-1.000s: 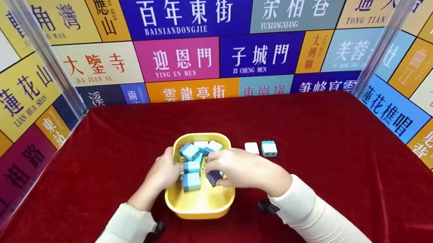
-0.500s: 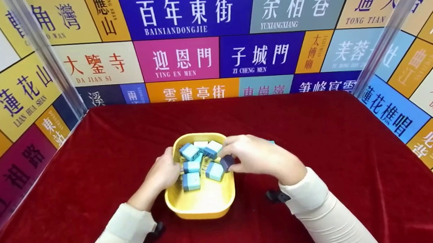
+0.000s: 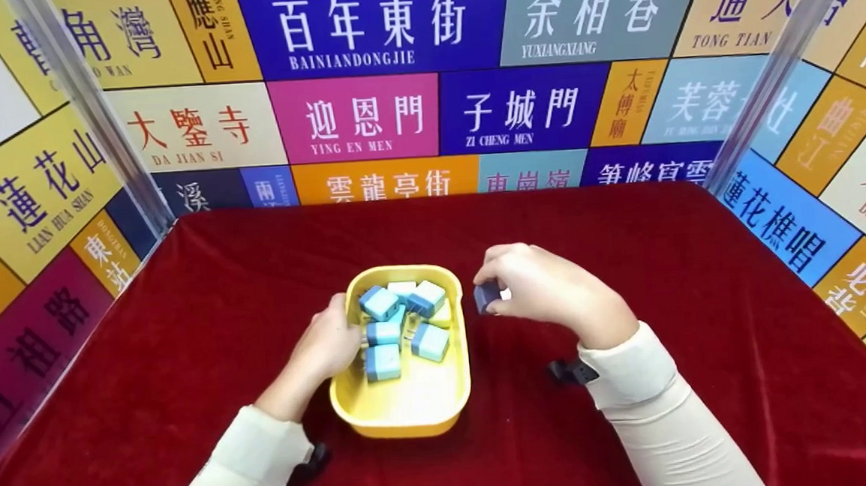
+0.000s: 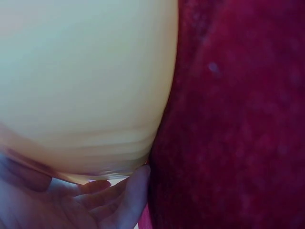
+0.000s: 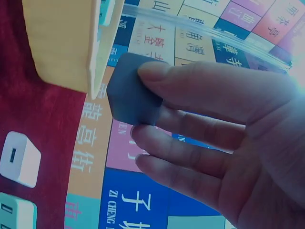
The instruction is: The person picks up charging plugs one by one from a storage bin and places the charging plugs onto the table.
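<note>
My left hand (image 3: pixel 331 338) grips the left side of a yellow plastic basin (image 3: pixel 403 428); in the left wrist view its fingers (image 4: pixel 136 191) lie against the outer wall. Inside the basin are several two-tone blue charger plugs, one of them (image 3: pixel 430 343) apart at the right, plus paler ones at the far end. My right hand (image 3: pixel 548 285) is just right of the basin. Between thumb and fingers it pinches a dark grey-blue charger plug (image 5: pixel 134 90), held up with plain faces showing.
A white charger plug (image 5: pixel 20 160) and a green-and-white one (image 5: pixel 18 212) lie on the cloth, mostly hidden behind my right hand in the head view. Dark red velvet cloth (image 3: pixel 254 261) covers the table. Sign-printed panels (image 3: pixel 358 120) and clear corner posts (image 3: pixel 112 105) enclose it.
My right hand has lifted the dark charger plug out of the basin and carried it right, past the rim. The left hand and the basin have stayed in place.
</note>
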Demonstrator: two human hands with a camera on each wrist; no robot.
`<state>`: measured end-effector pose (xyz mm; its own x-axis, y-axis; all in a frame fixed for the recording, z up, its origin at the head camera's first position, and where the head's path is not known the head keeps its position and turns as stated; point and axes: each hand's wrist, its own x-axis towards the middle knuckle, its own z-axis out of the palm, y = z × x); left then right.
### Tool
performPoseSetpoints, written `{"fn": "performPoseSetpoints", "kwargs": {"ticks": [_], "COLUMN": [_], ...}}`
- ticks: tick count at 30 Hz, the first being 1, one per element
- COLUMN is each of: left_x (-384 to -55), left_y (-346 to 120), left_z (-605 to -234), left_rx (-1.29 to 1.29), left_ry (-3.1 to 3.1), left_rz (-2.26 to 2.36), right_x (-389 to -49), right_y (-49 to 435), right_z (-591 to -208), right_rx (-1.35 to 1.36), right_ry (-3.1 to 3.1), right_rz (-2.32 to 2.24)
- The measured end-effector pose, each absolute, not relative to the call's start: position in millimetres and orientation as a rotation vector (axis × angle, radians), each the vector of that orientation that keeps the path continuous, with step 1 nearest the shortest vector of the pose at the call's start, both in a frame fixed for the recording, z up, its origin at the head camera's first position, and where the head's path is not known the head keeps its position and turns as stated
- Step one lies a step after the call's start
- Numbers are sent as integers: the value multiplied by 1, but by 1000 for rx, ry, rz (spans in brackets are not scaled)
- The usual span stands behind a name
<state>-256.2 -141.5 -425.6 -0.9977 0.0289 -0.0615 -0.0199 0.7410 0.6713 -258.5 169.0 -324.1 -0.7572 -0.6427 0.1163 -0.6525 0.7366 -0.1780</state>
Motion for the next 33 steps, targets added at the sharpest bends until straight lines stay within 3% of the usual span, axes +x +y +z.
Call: {"fn": "performPoseSetpoints", "kwargs": {"ticks": [33], "left_x": [-255], "left_y": [-139], "left_z": [-424], "left_rx": [-5], "left_ry": [2847], "left_rz": [1112], "right_x": [-288], "right_y": [239], "right_z": [-322], "right_rx": [898], "right_ry": [-2943], "right_rz": [256]}}
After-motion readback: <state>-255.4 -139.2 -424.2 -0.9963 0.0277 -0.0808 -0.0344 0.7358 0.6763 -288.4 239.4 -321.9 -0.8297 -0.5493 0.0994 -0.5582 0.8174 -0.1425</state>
